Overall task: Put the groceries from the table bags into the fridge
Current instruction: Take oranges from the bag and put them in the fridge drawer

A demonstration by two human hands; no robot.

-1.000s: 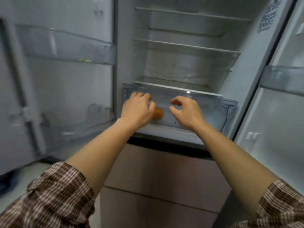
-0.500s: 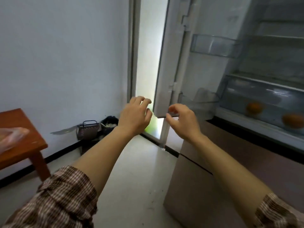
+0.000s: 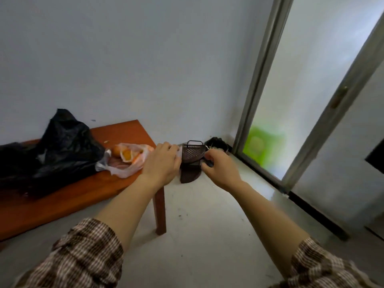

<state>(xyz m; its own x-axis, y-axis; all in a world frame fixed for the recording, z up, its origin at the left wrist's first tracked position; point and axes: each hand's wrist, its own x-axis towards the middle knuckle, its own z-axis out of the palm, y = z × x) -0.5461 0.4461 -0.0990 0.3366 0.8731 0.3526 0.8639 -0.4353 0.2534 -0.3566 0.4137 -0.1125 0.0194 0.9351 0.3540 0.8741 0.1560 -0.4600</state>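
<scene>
What worries me most is the clear bag (image 3: 124,163). It lies slack near the end of the worktop (image 3: 83,196), its mouth looks loose, and the oranges (image 3: 116,151) sit high in it. If I pull at the thin plastic instead of getting under the fruit, I judge one could roll out and off the worktop's edge onto the floor (image 3: 197,225). A careless reach could also nudge the whole bag toward that edge.

My left hand (image 3: 161,163) is empty, fingers loosely bent and closed on nothing. The clear bag is just to its left. The hand overlaps the bag's near fringe in my view, and I cannot tell whether they touch. The oranges are left of that hand and a little beyond it.

My right hand (image 3: 220,169) is empty too, thumb and fingers apart and relaxed, out over the floor in front of a brown basket (image 3: 192,152). The clear bag is well to its left, past the left hand.

The black bag (image 3: 58,150) slumps further left, against the clear one; its contents are hidden.
</scene>
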